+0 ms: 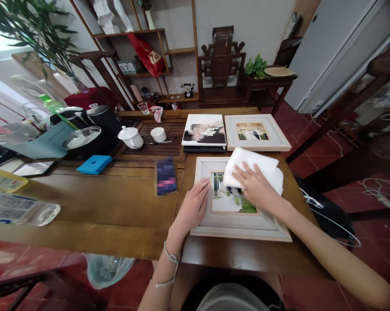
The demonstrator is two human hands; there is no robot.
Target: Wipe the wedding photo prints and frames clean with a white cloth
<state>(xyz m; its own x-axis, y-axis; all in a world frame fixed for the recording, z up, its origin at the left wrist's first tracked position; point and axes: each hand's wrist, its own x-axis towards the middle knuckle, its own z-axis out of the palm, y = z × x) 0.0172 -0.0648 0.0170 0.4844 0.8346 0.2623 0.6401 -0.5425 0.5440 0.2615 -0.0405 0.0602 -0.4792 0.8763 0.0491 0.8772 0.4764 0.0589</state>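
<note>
A white-framed photo (234, 222) lies flat on the wooden table (110, 203) in front of me. My left hand (193, 207) rests flat on the frame's left edge, fingers stretched out. My right hand (255, 183) presses flat on a folded white cloth (256, 166) that covers the upper right part of the photo glass.
Behind lie a second white-framed photo (258, 131) and a frameless print (204, 129) on a dark slab. A phone (165, 176), a blue sponge (94, 164), a tea tray with white teapot (131, 137) and cup (158, 134), kettles and a plastic bottle (20, 209) stand to the left.
</note>
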